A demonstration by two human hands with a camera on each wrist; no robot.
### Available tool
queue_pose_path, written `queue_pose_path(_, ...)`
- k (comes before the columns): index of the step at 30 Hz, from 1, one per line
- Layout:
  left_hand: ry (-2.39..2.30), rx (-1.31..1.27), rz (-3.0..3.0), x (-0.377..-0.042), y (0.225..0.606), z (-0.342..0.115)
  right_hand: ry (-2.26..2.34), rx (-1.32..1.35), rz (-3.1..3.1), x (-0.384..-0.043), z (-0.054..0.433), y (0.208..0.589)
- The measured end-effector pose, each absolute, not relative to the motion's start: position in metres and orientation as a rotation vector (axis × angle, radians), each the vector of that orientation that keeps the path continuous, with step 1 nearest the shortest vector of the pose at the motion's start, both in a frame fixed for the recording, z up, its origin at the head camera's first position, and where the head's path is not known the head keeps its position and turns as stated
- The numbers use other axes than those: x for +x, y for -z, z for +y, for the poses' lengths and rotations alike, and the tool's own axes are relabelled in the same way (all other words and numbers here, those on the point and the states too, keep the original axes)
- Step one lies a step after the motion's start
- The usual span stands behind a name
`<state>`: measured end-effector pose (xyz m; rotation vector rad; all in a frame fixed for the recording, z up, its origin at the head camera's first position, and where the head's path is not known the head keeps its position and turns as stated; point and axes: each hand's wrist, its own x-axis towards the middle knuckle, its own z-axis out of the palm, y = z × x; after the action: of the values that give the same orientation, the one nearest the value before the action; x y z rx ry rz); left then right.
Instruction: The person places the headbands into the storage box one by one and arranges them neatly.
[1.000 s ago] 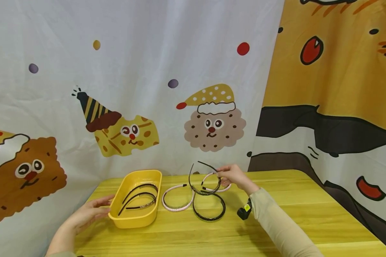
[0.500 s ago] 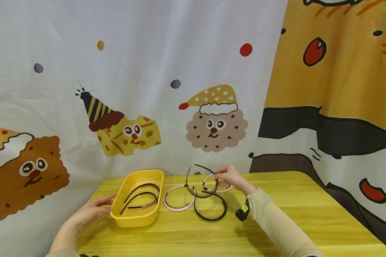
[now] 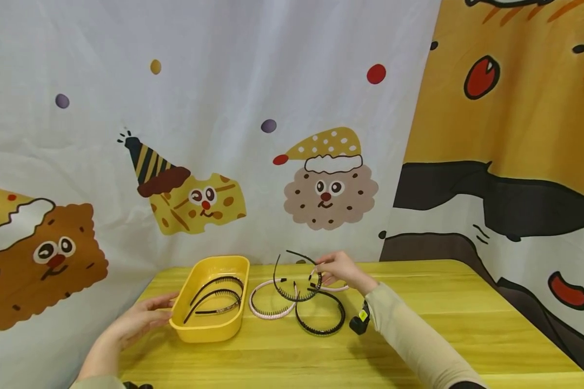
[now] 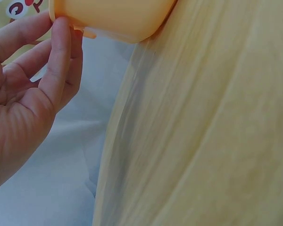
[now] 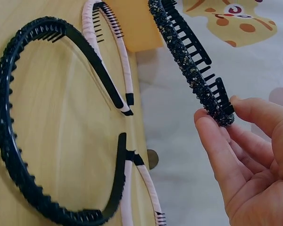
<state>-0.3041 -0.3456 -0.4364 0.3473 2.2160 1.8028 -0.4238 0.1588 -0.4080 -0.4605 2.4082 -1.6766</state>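
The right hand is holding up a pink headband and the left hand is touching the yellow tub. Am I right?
Nearly! The headband held up by the right hand is black, not pink; the right wrist view shows it. The left hand is touching the yellow tub, as you said.

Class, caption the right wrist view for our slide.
The right hand pinches a glittery dark headband; a black headband and two pink headbands lie on the table.

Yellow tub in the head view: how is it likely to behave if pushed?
The yellow tub looks like smooth, stiff plastic, so it would probably slide without buckling. Low and broad, it seems unlikely to tip. With only thin headbands inside, it is likely light.
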Motion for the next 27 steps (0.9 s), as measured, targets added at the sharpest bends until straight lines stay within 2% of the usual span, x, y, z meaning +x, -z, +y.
queue_pose_path(12,-1.784,0.318,2.229,-0.305,0.435,-0.346,1.675,-0.504,2.356,-0.425,0.136,0.409)
queue_pose_path(27,-1.799,0.341,2.207,-0.304,0.432,-0.347,1.656,-0.541,2.305,-0.424,0.098,0.391)
